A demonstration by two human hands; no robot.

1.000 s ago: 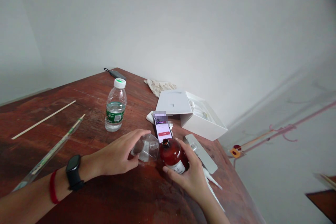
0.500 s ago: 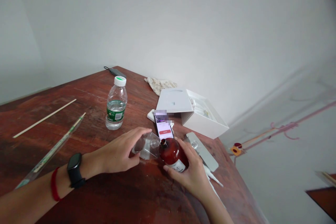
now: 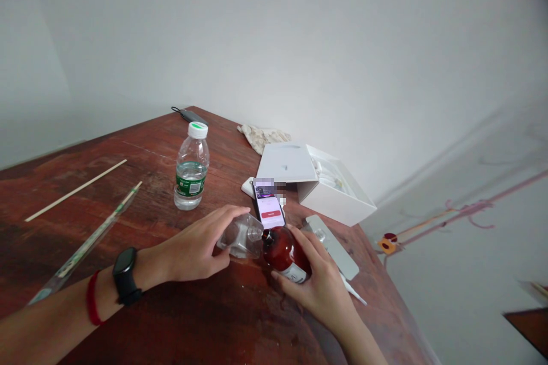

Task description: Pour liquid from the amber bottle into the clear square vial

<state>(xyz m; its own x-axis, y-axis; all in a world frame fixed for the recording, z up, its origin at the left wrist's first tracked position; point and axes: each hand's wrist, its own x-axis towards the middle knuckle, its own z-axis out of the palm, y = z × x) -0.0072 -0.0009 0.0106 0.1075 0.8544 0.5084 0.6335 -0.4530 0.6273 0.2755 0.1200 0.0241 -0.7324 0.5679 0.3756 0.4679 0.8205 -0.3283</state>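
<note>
My left hand grips a small clear plastic bottle, tipped on its side with its neck pointing right. My right hand is wrapped round a dark red-brown bottle with a white label, which leans left so its open mouth meets the clear bottle's neck. Both bottles are low over the red-brown wooden table. A phone with a lit screen lies just behind them. A black watch and a red band sit on my left wrist.
A water bottle with a green label stands behind my left hand. An open white box lies at the right, a grey flat case and white pipettes by the table's right edge. Wooden sticks and a glass tube lie at left.
The red-brown bottle has tilted further left and its mouth has closed in on the clear bottle's neck. Both hands stayed almost in place.
</note>
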